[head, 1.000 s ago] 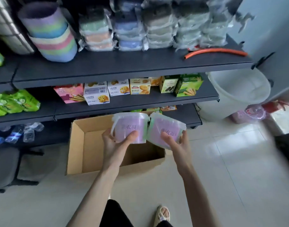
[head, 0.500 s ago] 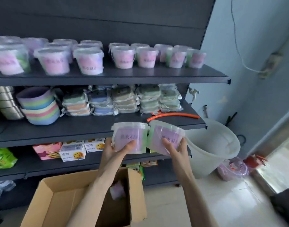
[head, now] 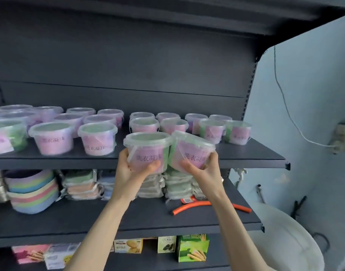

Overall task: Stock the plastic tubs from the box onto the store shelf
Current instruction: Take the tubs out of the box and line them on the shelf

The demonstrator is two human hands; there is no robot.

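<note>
- The left hand (head: 128, 171) grips a clear, round plastic tub with a pink label and a snap-on lid (head: 148, 151). The thumb curls across the lower front of the label, the fingers wrap the far side, and the tub stands upright.
- The right hand (head: 204, 173) grips a second clear, pink-labelled plastic tub (head: 191, 151). The thumb presses along its lower front and the fingers curl round its outer side. This tub is tilted, with its lid higher on the side next to the left hand's tub.
- The two held tubs touch at their rims, in between the two grips.
- Both are held up in front of the dark grey metal shelf (head: 245, 163), and neither rests on its board.
- Just beyond the grips, rows of matching lidded tubs (head: 98, 140) fill that shelf. The nearest one stands just outside the left hand.
- Past the right hand, two tubs with green and pink contents (head: 238, 132) stand near the shelf's end.
- Below the right wrist, a bent orange hose (head: 189, 205) lies on the next board down.
- Behind both wrists are stacks of wrapped pastel cloth packs (head: 81, 184).
- Well outside the left forearm is a stack of pastel plastic bowls (head: 31, 190).
- Between the forearms, lower down, stand green and yellow snack boxes (head: 193, 248).
- A large white plastic bucket (head: 285, 237) sits beside the right forearm, on its outer side.
</note>
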